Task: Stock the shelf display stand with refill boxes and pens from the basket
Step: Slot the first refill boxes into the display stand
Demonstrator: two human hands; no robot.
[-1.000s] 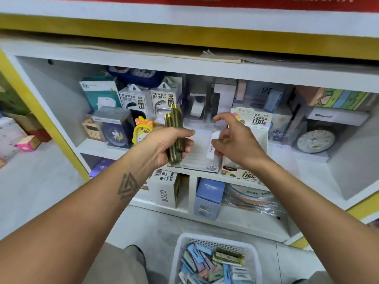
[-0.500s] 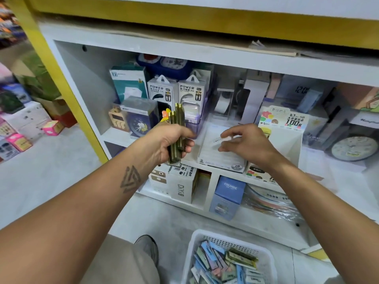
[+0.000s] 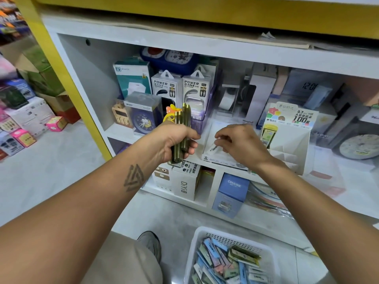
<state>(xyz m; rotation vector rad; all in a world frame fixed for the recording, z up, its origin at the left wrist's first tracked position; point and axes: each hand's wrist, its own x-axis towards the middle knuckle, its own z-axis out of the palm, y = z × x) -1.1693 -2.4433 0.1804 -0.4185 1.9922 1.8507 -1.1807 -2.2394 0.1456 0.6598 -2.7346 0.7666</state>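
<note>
Left hand: the left hand (image 3: 176, 140) grips a bundle of flat olive-green refill boxes (image 3: 182, 134), held upright on end, fingers wrapped round the lower half so the tops stand above the knuckles.
Right hand: the right hand (image 3: 240, 144) is just beside the left one, fingers curled down; it pinches a small white slim box (image 3: 214, 149) at its near end, low against the white cardboard display stand (image 3: 287, 144).
Display stand: beneath and beyond the right hand, on the white shelf (image 3: 127, 132); its printed header card rises past the right wrist, and the tiered slots sit to the right of that hand.
Basket: the white plastic basket (image 3: 196, 249) stands on the floor below the right forearm, full of loose refill boxes in blue, pink and olive.
Handling: the boxes look light, stiff and thin-walled, likely smooth enough to fan out or slip from a stack; a firm squeeze across the flat faces near the middle should keep them square.
Where to hold: single boxes seem best taken by the long edges, thumb against fingers, leaving the leading end free to enter a slot.
Risk: crushing a corner, or dropping the left bundle while the right hand works.
</note>
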